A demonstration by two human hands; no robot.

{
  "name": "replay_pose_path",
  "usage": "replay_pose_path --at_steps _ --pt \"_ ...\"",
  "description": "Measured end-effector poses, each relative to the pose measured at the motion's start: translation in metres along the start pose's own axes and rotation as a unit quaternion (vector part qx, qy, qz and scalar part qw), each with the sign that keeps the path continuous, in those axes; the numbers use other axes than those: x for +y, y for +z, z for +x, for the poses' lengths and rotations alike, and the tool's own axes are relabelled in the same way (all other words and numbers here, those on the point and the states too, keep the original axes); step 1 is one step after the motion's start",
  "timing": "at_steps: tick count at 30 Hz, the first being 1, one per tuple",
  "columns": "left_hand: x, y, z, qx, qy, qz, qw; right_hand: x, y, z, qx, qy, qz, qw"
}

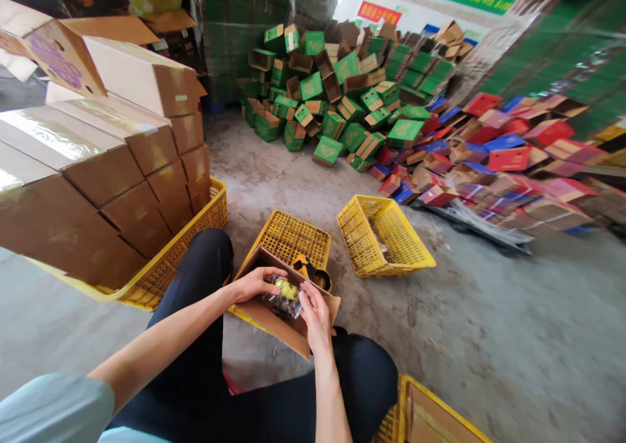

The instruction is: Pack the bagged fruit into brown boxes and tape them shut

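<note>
An open brown cardboard box (274, 322) rests on my lap and against an upturned yellow crate (292, 237). My left hand (255, 282) and my right hand (313, 309) are both closed on a clear plastic bag with something yellow inside (286, 296), held over the box opening. A yellow and black tape dispenser (313, 272) lies on the crate just behind the box. My legs in dark trousers frame the box.
A stack of taped brown cartons (98, 169) sits in a yellow crate (186, 247) at left. Another yellow crate (381, 237) lies tipped on the concrete floor. Piles of green boxes (337, 91) and red and blue boxes (489, 156) fill the back and right. A further yellow crate (430, 417) stands by my right knee.
</note>
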State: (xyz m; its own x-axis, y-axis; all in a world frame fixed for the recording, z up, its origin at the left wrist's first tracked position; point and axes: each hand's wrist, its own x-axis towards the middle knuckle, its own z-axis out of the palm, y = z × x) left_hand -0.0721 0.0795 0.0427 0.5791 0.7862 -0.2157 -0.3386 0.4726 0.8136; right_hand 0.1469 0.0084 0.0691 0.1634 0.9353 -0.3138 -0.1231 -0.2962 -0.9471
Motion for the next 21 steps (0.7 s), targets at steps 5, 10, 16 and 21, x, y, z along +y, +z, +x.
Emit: replay_pose_path --at_steps 5,10,16,21 --pt "-0.001 0.0 -0.001 0.001 -0.002 0.027 1.0 0.0 0.001 -0.001 -0.031 0.023 0.004 0.999" --pt "0.0 0.003 -0.002 0.009 -0.022 0.021 1.0 0.003 -0.002 0.002 -0.009 -0.003 0.01 1.0" --pt "0.003 0.001 -0.001 0.029 -0.052 0.038 0.998 0.008 -0.004 0.005 0.009 -0.041 -0.024 0.999" --pt "0.008 0.008 -0.007 -0.022 -0.066 0.021 0.997 0.01 -0.004 0.006 0.02 -0.057 -0.025 0.998"
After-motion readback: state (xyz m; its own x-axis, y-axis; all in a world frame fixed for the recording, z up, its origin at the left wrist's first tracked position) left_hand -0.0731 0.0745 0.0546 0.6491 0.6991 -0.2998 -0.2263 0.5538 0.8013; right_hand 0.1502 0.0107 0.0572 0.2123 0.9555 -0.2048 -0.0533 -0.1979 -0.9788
